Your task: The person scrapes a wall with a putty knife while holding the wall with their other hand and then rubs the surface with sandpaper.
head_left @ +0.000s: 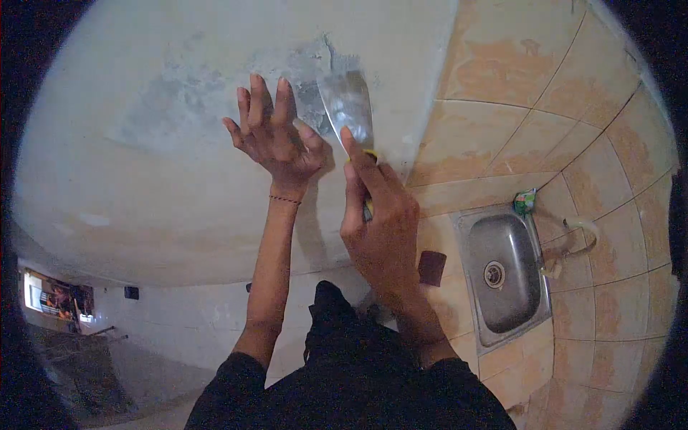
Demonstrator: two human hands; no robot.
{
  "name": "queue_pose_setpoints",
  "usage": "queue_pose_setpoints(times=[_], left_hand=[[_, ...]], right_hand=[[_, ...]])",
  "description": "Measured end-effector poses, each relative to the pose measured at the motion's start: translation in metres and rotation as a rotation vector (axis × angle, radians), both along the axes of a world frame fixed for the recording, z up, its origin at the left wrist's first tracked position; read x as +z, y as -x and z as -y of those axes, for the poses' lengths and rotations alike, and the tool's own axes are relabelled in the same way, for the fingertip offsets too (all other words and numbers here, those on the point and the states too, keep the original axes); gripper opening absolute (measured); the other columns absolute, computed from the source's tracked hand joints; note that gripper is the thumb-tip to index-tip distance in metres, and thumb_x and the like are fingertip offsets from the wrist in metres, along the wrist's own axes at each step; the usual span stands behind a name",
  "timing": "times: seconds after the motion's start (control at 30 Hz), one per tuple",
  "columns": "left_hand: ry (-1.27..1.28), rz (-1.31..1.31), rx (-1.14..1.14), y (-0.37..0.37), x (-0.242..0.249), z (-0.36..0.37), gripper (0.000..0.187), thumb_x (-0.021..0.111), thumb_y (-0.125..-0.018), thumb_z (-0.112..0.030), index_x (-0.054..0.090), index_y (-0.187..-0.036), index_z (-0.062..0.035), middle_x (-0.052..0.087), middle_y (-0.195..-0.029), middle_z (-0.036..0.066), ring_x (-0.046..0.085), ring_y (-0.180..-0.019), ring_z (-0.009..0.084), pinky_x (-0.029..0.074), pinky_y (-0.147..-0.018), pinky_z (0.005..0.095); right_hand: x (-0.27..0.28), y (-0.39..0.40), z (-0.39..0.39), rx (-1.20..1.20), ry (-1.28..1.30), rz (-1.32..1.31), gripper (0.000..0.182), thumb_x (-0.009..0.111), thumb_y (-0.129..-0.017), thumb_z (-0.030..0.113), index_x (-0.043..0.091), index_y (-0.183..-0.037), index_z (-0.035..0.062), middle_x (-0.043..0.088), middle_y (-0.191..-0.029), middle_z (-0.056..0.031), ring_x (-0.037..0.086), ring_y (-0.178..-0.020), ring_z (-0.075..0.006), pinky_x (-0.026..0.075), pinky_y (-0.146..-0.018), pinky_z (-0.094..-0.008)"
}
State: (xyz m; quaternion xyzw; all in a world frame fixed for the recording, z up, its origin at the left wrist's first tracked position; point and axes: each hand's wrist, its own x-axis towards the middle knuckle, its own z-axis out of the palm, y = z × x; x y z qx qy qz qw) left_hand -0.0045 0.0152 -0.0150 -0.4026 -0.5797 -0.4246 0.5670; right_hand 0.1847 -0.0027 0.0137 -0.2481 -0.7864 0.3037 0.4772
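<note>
My right hand (383, 208) is wrapped round the handle of a putty knife (349, 107), its index finger stretched along the wide metal blade. The blade lies against the pale wall (179, 193), at the right end of a rough grey patch (179, 93) where the surface looks scraped and flaking. To the left of the blade, my left hand (276, 136) has its fingers spread over the lower edge of that patch, holding nothing. A thin dark bracelet circles the left wrist. My fist hides most of the knife's yellow and dark handle.
At the right, a steel sink (505, 272) is set into a tiled counter, with a pale faucet (580, 236) beside it. A green packet (524, 201) stands at the sink's corner. A dark brown sandpaper-like piece (431, 268) lies left of the sink. Orange-beige tiles (502, 136) cover the adjoining wall.
</note>
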Motion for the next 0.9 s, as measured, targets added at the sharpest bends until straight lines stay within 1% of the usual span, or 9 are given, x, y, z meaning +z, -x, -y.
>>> queue_pose_setpoints(times=[0.07, 0.27, 0.37, 0.47, 0.57, 0.67, 0.77, 0.87, 0.9], left_hand=[[0.001, -0.005, -0.002, 0.000, -0.001, 0.001, 0.055, 0.038, -0.091, -0.035, 0.057, -0.138, -0.0147, 0.045, -0.151, 0.013, 0.036, -0.144, 0.0302, 0.002, -0.122, 0.0479], [-0.012, -0.012, -0.025, -0.001, -0.002, -0.001, 0.055, 0.039, -0.090, -0.033, 0.057, -0.138, -0.0152, 0.048, -0.149, 0.012, 0.036, -0.143, 0.0294, 0.003, -0.122, 0.0478], [-0.011, -0.001, -0.020, 0.000, 0.001, 0.000, 0.055, 0.040, -0.088, -0.031, 0.057, -0.138, -0.0156, 0.049, -0.148, 0.011, 0.036, -0.143, 0.0292, 0.003, -0.122, 0.0478], [0.005, 0.021, -0.022, -0.002, -0.001, 0.001, 0.055, 0.040, -0.088, -0.031, 0.058, -0.138, -0.0159, 0.049, -0.148, 0.011, 0.037, -0.143, 0.0290, 0.003, -0.122, 0.0480], [-0.003, 0.010, -0.018, 0.000, 0.000, 0.002, 0.055, 0.041, -0.087, -0.031, 0.058, -0.138, -0.0161, 0.049, -0.148, 0.010, 0.037, -0.142, 0.0284, 0.003, -0.122, 0.0482], [-0.013, 0.005, -0.021, 0.002, 0.001, 0.001, 0.055, 0.041, -0.088, -0.032, 0.058, -0.138, -0.0165, 0.050, -0.148, 0.009, 0.038, -0.142, 0.0276, 0.003, -0.122, 0.0484], [0.005, 0.037, -0.025, -0.003, -0.001, 0.004, 0.055, 0.041, -0.089, -0.033, 0.057, -0.138, -0.0172, 0.049, -0.148, 0.008, 0.038, -0.142, 0.0268, 0.003, -0.122, 0.0486], [0.018, 0.039, -0.013, -0.001, -0.001, 0.004, 0.054, 0.041, -0.089, -0.032, 0.057, -0.139, -0.0182, 0.048, -0.149, 0.008, 0.037, -0.143, 0.0262, 0.003, -0.122, 0.0487], [0.018, 0.038, -0.008, -0.001, -0.002, 0.003, 0.054, 0.041, -0.089, -0.032, 0.057, -0.139, -0.0185, 0.048, -0.149, 0.008, 0.036, -0.143, 0.0260, 0.004, -0.122, 0.0488]], right_hand=[[-0.010, -0.003, 0.001, -0.009, -0.024, 0.032, 0.043, 0.056, -0.097, 0.004, 0.058, -0.138, 0.0143, 0.064, -0.088, -0.0174, 0.064, -0.076, -0.0275, 0.051, -0.071, -0.0376], [0.003, 0.001, -0.001, 0.023, 0.000, -0.068, 0.041, 0.057, -0.097, 0.005, 0.059, -0.137, 0.0133, 0.066, -0.089, -0.0173, 0.064, -0.076, -0.0262, 0.051, -0.073, -0.0370], [-0.011, 0.001, -0.001, 0.030, -0.001, -0.025, 0.039, 0.057, -0.097, 0.004, 0.061, -0.135, 0.0129, 0.068, -0.093, -0.0175, 0.065, -0.077, -0.0262, 0.051, -0.074, -0.0355], [0.004, 0.002, -0.001, 0.046, -0.005, -0.148, 0.038, 0.056, -0.097, 0.003, 0.062, -0.134, 0.0124, 0.070, -0.101, -0.0187, 0.068, -0.084, -0.0271, 0.052, -0.077, -0.0340], [0.003, 0.000, -0.002, 0.099, 0.010, -0.060, 0.051, 0.055, -0.095, 0.005, 0.050, -0.144, 0.0147, 0.065, -0.100, -0.0217, 0.065, -0.088, -0.0405, 0.053, -0.077, -0.0471], [-0.001, -0.002, 0.001, 0.031, 0.035, -0.025, 0.035, 0.055, -0.099, 0.006, 0.062, -0.133, 0.0117, 0.070, -0.106, -0.0197, 0.070, -0.092, -0.0259, 0.052, -0.081, -0.0338], [0.011, 0.005, -0.006, 0.018, -0.055, -0.095, 0.034, 0.055, -0.100, 0.007, 0.062, -0.133, 0.0107, 0.070, -0.106, -0.0200, 0.069, -0.092, -0.0270, 0.052, -0.081, -0.0350], [0.006, 0.001, -0.003, 0.026, -0.006, -0.080, 0.033, 0.053, -0.101, 0.010, 0.062, -0.133, 0.0093, 0.070, -0.107, -0.0208, 0.069, -0.092, -0.0280, 0.052, -0.081, -0.0351], [0.003, -0.001, 0.000, 0.011, 0.019, -0.026, 0.033, 0.053, -0.101, 0.010, 0.061, -0.133, 0.0090, 0.069, -0.105, -0.0208, 0.069, -0.091, -0.0278, 0.052, -0.081, -0.0350]])
